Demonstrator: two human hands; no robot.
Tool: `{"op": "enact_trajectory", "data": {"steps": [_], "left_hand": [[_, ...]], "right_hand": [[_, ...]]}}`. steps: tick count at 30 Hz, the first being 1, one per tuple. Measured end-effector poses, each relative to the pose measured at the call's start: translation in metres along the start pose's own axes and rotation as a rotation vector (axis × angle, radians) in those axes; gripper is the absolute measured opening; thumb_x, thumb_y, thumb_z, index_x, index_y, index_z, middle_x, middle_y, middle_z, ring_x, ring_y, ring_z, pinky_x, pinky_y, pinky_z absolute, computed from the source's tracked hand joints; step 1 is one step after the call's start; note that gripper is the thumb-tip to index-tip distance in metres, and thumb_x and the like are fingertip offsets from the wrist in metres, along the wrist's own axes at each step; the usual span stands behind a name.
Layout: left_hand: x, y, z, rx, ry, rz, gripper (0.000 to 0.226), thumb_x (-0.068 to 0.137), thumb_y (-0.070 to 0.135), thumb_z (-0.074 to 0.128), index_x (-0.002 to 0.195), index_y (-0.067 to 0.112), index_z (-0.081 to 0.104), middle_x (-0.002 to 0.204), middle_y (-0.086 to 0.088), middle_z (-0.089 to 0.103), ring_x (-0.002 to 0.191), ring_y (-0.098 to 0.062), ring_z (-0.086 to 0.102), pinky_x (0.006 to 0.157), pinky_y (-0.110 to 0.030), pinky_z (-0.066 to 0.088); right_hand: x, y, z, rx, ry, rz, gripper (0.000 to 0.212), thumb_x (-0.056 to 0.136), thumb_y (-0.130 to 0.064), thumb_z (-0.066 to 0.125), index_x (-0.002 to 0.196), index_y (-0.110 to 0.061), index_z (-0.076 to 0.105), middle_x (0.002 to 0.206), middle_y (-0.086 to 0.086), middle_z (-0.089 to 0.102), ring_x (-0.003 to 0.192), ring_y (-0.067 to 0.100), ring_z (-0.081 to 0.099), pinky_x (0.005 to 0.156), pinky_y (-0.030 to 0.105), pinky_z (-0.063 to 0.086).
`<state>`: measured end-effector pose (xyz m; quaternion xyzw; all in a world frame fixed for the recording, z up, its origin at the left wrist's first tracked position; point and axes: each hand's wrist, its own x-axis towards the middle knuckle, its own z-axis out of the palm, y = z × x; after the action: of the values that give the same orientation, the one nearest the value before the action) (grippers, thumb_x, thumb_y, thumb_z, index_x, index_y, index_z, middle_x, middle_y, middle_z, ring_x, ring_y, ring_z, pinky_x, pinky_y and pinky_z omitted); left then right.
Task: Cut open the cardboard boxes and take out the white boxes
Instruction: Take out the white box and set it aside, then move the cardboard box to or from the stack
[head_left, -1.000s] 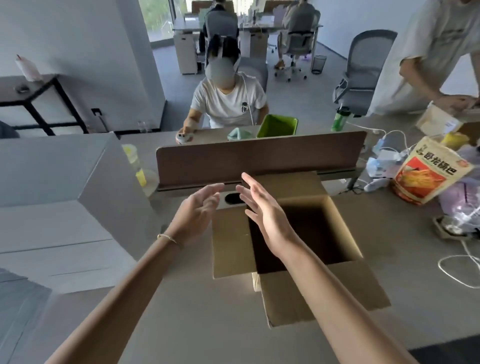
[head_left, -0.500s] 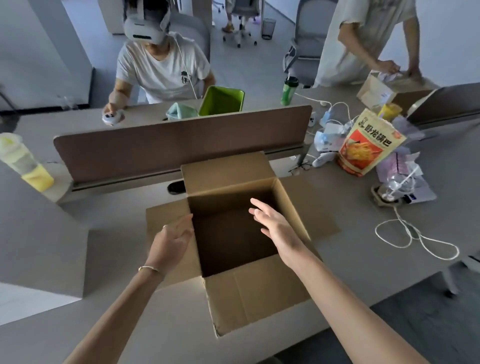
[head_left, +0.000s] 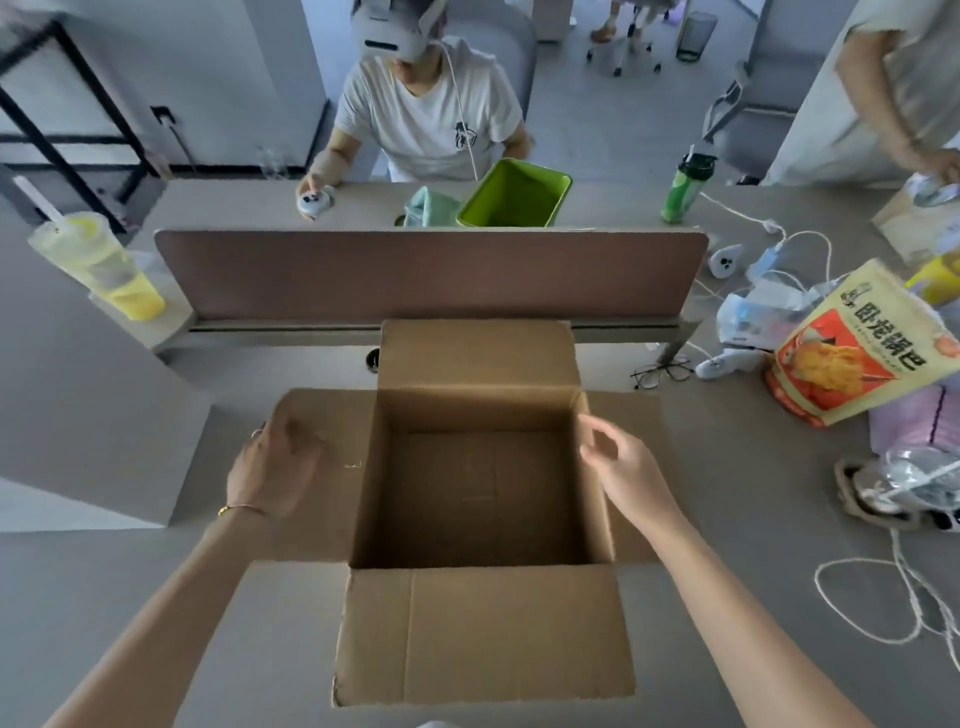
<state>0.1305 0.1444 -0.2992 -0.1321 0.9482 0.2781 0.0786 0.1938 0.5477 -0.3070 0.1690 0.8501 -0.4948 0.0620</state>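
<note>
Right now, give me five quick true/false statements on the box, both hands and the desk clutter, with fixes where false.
1. The cardboard box has all four flaps folded out. True.
2. A white box lies inside it. False: only the bare brown bottom shows.
3. The left hand rests on the left flap. True.
4. The right hand grips a knife. False: it holds nothing, fingers loose at the right rim of the box.
5. The snack bag stands left of the box. False: it is on the right; the yellow drink cup is on the left.
</note>
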Motion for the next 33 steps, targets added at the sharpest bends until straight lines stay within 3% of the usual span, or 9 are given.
{"op": "enact_trajectory", "data": {"steps": [4,8,12,15,19,23,27,31,33], "left_hand": [[-0.024,0.042,-0.004,0.042,0.265,0.089,0.065,0.097,0.026,0.058,0.156,0.031,0.033,0.130,-0.016,0.061,0.117,-0.041,0.056,0.100,-0.058,0.047],[-0.041,0.083,0.003,-0.030,0.346,0.206,0.064,0.091,0.010,0.059,0.150,0.028,0.044,0.135,-0.009,0.059,0.121,-0.030,0.057,0.097,-0.047,0.048],[-0.047,0.107,0.040,-0.159,0.193,0.296,0.063,0.090,0.001,0.060,0.147,0.026,0.048,0.134,-0.002,0.058,0.106,-0.017,0.061,0.089,-0.031,0.046],[-0.046,0.091,0.077,-0.079,0.039,0.274,0.047,0.096,0.021,0.060,0.141,0.031,0.052,0.138,-0.001,0.057,0.121,-0.028,0.055,0.103,-0.044,0.044],[-0.040,0.061,0.103,0.042,-0.085,0.256,0.032,0.094,0.029,0.055,0.124,0.030,0.063,0.142,0.006,0.048,0.140,-0.025,0.037,0.121,-0.065,0.009],[-0.042,0.047,0.107,0.087,-0.053,0.350,0.040,0.092,0.025,0.062,0.131,0.029,0.064,0.149,0.002,0.046,0.148,-0.022,0.028,0.115,-0.055,0.026],[-0.040,0.047,0.103,-0.031,-0.037,0.333,0.040,0.093,0.015,0.065,0.130,0.028,0.065,0.149,0.002,0.050,0.146,-0.022,0.033,0.112,-0.052,0.031],[-0.031,0.034,0.101,-0.170,-0.118,0.292,0.046,0.092,0.013,0.062,0.134,0.029,0.064,0.148,0.007,0.051,0.140,-0.021,0.041,0.114,-0.048,0.037],[-0.026,0.033,0.094,-0.364,-0.154,0.205,0.047,0.091,0.007,0.060,0.134,0.028,0.064,0.138,0.008,0.058,0.130,-0.020,0.053,0.103,-0.034,0.044]], "right_hand": [[0.013,0.025,-0.012,-0.207,-0.018,-0.166,0.037,0.099,-0.016,0.060,0.134,-0.026,0.066,0.145,-0.006,0.056,0.140,0.011,0.045,0.115,0.026,0.031],[0.019,0.048,-0.024,-0.379,0.070,-0.213,0.039,0.096,-0.014,0.063,0.133,-0.027,0.066,0.152,0.001,0.050,0.145,0.023,0.038,0.121,0.042,0.030],[0.029,0.066,-0.040,-0.527,0.155,-0.094,0.052,0.095,-0.018,0.065,0.145,-0.028,0.054,0.164,0.010,0.029,0.152,0.032,0.024,0.123,0.053,0.022],[0.025,0.069,-0.048,-0.416,0.098,0.087,0.065,0.096,-0.019,0.062,0.156,-0.027,0.037,0.167,0.015,0.019,0.154,0.031,0.021,0.120,0.049,0.028],[0.014,0.048,-0.061,-0.285,0.206,0.035,0.063,0.093,-0.012,0.061,0.153,-0.023,0.043,0.148,0.012,0.049,0.133,0.032,0.051,0.106,0.044,0.044],[0.007,0.010,-0.066,-0.128,0.384,-0.176,0.055,0.087,-0.006,0.058,0.141,-0.020,0.059,0.137,0.001,0.062,0.123,0.019,0.059,0.105,0.044,0.049],[-0.007,-0.022,-0.038,0.001,0.114,-0.338,0.040,0.095,-0.006,0.055,0.129,-0.023,0.069,0.123,-0.013,0.071,0.110,0.004,0.066,0.097,0.028,0.053],[-0.020,0.004,-0.019,-0.512,-0.130,-0.471,0.049,0.095,0.005,0.051,0.131,-0.023,0.070,0.138,-0.007,0.064,0.130,0.013,0.053,0.108,0.038,0.047],[-0.029,0.023,-0.017,-0.755,-0.240,-0.479,0.066,0.086,0.013,0.050,0.136,-0.028,0.065,0.155,-0.007,0.049,0.144,0.021,0.037,0.114,0.045,0.039]]}}
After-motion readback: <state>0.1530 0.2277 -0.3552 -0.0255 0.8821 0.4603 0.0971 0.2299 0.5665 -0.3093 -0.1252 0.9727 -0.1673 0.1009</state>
